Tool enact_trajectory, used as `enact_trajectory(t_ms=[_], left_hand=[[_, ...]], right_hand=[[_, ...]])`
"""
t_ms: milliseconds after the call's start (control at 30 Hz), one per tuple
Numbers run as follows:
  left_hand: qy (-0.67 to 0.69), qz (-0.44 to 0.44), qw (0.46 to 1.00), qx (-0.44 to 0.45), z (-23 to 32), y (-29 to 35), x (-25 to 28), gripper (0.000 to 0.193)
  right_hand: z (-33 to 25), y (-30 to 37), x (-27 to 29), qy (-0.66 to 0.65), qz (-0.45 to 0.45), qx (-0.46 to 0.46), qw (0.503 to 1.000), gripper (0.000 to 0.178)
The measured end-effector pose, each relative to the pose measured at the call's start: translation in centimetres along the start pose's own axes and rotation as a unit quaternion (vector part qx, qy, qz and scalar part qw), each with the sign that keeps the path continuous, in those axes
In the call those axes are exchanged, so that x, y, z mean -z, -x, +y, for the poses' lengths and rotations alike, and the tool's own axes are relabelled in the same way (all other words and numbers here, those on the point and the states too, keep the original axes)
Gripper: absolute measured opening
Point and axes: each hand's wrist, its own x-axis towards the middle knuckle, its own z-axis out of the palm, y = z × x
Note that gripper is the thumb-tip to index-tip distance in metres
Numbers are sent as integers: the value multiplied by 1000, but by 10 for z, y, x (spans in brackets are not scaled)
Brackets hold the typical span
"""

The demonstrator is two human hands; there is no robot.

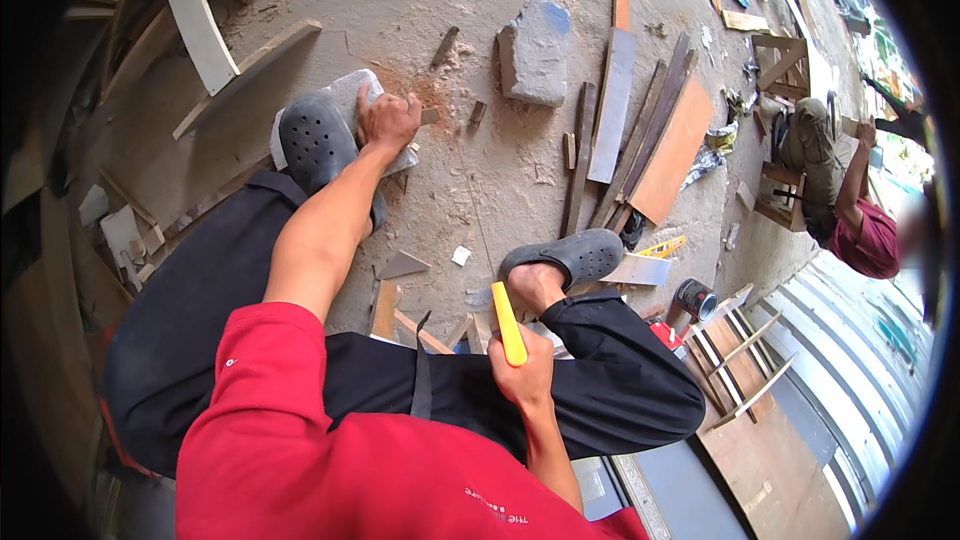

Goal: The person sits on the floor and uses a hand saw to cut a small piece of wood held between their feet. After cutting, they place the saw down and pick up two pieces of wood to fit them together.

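My left hand [388,124] reaches forward to a pale stone block [352,92] on the ground. Its fingers are bent around a small brown piece of wood [430,116], of which only one end shows. Beside that hand, my grey clog [317,140] rests on the same block. Closer to my body, my right hand [524,368] is wrapped around a yellow tapered handle [508,325] that points up and away; the rest of this tool is hidden. Reddish dust lies on the ground just past the left hand.
A second concrete block [534,52] stands ahead, with long wood strips [612,105] and an orange-brown board [674,152] to its right. My other clog [563,258] is near a yellow level [662,247] and an open can [694,299]. Another person [850,180] sits at the far right.
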Motion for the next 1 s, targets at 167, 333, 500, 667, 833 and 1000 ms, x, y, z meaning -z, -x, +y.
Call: enact_trajectory(t_ms=[167, 333, 500, 667, 833, 1000], left_hand=[[17, -38, 999, -3, 3, 0, 5, 56], [11, -15, 993, -114, 17, 8, 19, 49], [-42, -58, 982, -176, 26, 14, 20, 42], [-54, -97, 986, -121, 30, 9, 20, 29], [-52, -103, 988, -106, 41, 7, 27, 25], [12, 3, 991, -134, 40, 12, 67, 34]], right_hand=[[13, -15, 23, 22, 0, 10, 1000, 11], [18, -34, 36, 44, 70, 101, 992, 12], [24, -35, 25, 41, 102, 63, 992, 17], [21, -34, 14, 14, 96, 55, 994, 19], [20, -38, 0, -8, 105, 46, 993, 30], [5, -34, -6, -21, 130, 71, 989, 31]])
